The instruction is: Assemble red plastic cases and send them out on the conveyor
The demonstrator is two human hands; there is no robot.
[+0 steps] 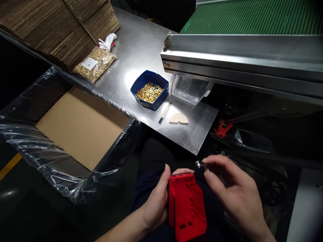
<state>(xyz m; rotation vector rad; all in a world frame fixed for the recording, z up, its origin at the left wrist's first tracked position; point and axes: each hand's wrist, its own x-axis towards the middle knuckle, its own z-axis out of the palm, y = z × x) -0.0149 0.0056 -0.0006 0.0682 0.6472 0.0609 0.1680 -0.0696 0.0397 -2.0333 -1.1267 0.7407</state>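
Observation:
My left hand (pixel 159 198) is closed around a red plastic housing (pixel 190 208), its hollow, ribbed inside turned up toward me. Just to the right of the housing's top edge, my right hand (pixel 233 190) pinches a small shiny metal piece (pixel 199 164) between thumb and fingertips, apart from the housing. The piece is too small to name exactly. Beyond the hands, a blue bin (pixel 157 102) on the metal table holds many small brass-coloured parts (pixel 150 92).
On the metal table (pixel 141 37) are a slim tool (pixel 165 113), a half-round pale piece (pixel 179 118), a clear-lined tray (pixel 189 90) and a bag of brass parts (pixel 96 64). Left stands a plastic-lined box (pixel 83 127). A green conveyor (pixel 252 16) with a metal rail is at right.

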